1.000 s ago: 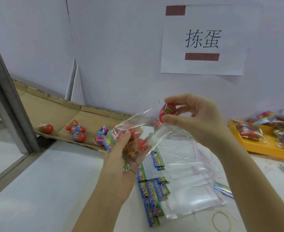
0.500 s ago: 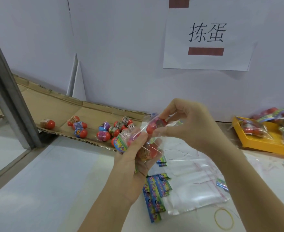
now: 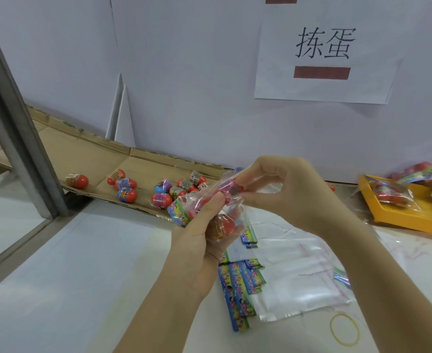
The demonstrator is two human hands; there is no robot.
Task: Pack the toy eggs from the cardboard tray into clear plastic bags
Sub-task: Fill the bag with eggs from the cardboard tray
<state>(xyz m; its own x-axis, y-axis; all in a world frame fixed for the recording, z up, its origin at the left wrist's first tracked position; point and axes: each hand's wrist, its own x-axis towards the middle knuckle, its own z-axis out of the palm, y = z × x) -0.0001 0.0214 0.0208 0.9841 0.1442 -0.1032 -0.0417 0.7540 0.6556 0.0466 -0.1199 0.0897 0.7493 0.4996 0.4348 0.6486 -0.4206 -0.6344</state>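
Fingers (image 3: 213, 202) of left hand (image 3: 194, 247) and right hand (image 3: 294, 197) pinch a crinkly clear bag (image 3: 192, 200) of glossy oval eggs (image 3: 224, 225).

White wall (image 3: 184, 72) with paper sign (image 3: 324, 59), grey metal post (image 3: 13, 110)

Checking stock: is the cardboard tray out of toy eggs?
No, several toy eggs lie loose on the cardboard tray.

The clear bag (image 3: 192, 202) is thin glossy plastic film, wrinkled. The toy eggs (image 3: 127, 195) are shiny smooth plastic. The cardboard tray (image 3: 143, 164) is matt brown with rough edges. The post (image 3: 18, 128) is grey metal.
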